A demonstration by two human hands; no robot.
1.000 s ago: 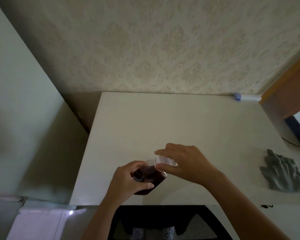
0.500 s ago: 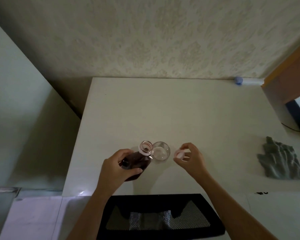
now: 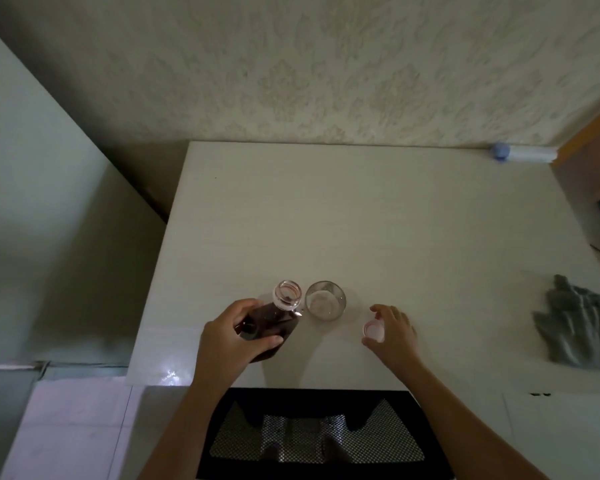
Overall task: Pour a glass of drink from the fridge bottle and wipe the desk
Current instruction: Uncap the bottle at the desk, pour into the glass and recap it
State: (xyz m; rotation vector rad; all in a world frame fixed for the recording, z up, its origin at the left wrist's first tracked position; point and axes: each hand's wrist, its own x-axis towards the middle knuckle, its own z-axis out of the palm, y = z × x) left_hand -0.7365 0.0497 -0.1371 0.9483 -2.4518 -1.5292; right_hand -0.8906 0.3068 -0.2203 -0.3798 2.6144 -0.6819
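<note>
Left hand (image 3: 229, 344) is gripping the uncapped bottle (image 3: 274, 315) of dark drink, mouth sitting just beside the glass (image 3: 325, 300) near the desk's (image 3: 361, 209) front edge. Right hand (image 3: 394, 329) is pinching the cap (image 3: 374, 331), w/ it right of the glass. Grey cloth (image 3: 579, 329) is lying far right.

The bottle (image 3: 269, 317) holds dark reddish-brown drink, the glass (image 3: 325, 300) is clear, the cap (image 3: 374, 331) pale pink, the cloth (image 3: 579, 327) grey, the worktop (image 3: 343, 216) off-white, the wall (image 3: 326, 64) damask-patterned cream.
</note>
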